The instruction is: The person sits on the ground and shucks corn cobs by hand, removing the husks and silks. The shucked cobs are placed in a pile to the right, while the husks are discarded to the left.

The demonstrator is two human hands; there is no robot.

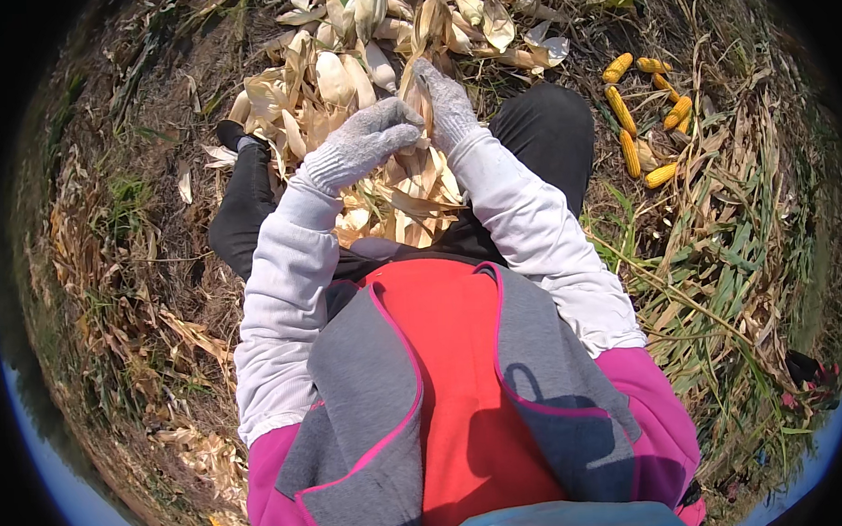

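Between my hands is an ear of corn in dry tan husk point(412, 88), held roughly upright over my lap. My left hand point(373, 138), in a whitish knit glove, has its fingers curled at the lower part of this ear. The matching glove covers my right hand point(447, 102), which grips the husk along its right side, thumb near the upper part. Whether kernels show inside is hidden by the gloves and husk. Loose dry husks point(418, 193) lie between my legs, below my hands.
A pile of unhusked corn ears point(370, 14) lies ahead of me. Several bare yellow cobs point(619, 110) rest on the ground at the right, beyond my bent right knee point(545, 119). Cut stalks and leaves point(719, 245) cover the right side; dry grass lies left.
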